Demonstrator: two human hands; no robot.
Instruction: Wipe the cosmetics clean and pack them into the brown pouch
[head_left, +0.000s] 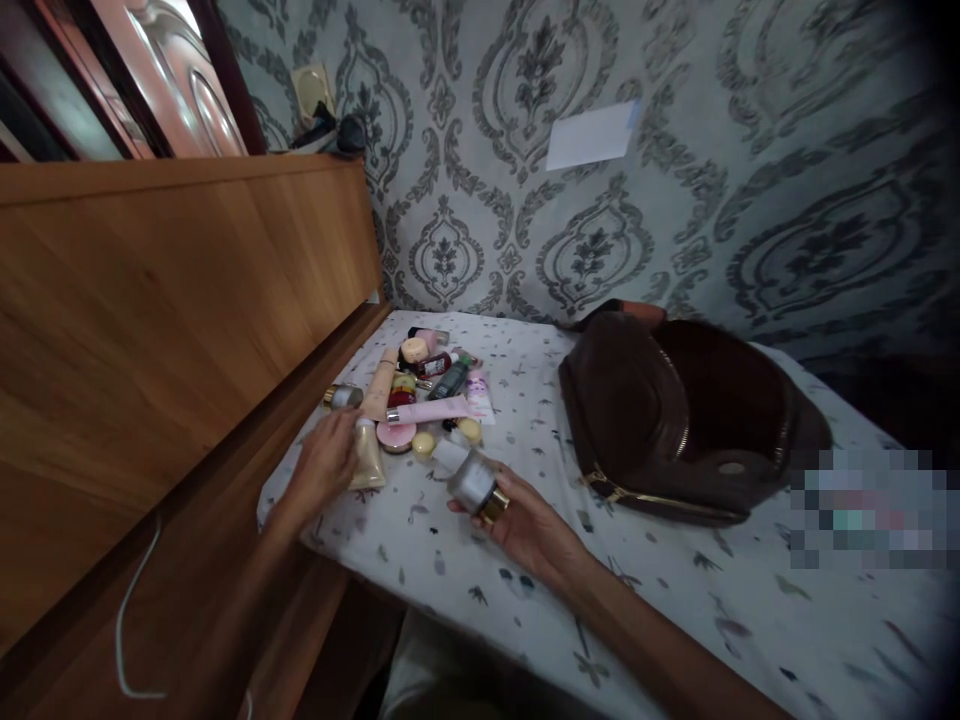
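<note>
My right hand (525, 520) is closed around a small glass bottle (474, 484) with a gold cap, tilted above the patterned cloth. My left hand (330, 455) rests at the left side of a group of cosmetics, touching or close to a cream-coloured tube (368, 458); its fingertips are blurred. Just beyond it lies another gold-capped jar (343, 396). The group also has a peach tube (381, 382), a long pink tube (435, 409), a round pink compact (396, 436), small yellow-lidded pots (424, 444) and a dark green tube (450, 379).
A dark brown bag (675, 420) lies on the cloth-covered table (465, 580) at the right. A wooden panel (187, 300) runs along the left side. Behind the table stands a patterned wall with white paper (592, 136). A white cable (124, 620) hangs at lower left.
</note>
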